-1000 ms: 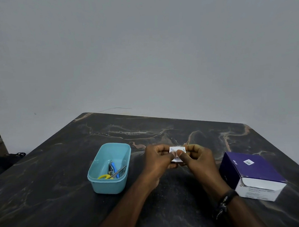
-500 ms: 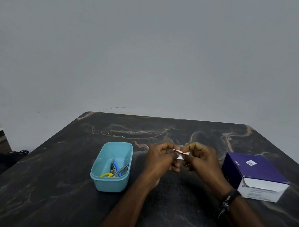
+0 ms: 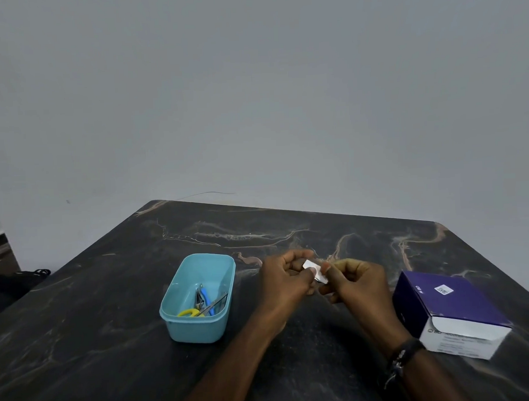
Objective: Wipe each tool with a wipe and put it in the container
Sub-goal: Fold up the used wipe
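Observation:
A small white wipe packet (image 3: 314,270) sits between my two hands above the middle of the dark table. My left hand (image 3: 283,280) pinches its left end with thumb and curled fingers. My right hand (image 3: 356,282) pinches its right end. To the left stands a light blue container (image 3: 184,325). Inside it lie several tools (image 3: 205,303): yellow-handled scissors, a blue-handled tool and metal pieces.
A purple and white box (image 3: 453,310) lies at the right, close to my right wrist, which wears a dark band. The dark marbled table (image 3: 96,329) ends at a grey wall behind. A black object lies on the floor at far left.
The packet went from flat and facing me to tilted and twisted between my fingers. Both hands stayed in place above the table, turning slightly.

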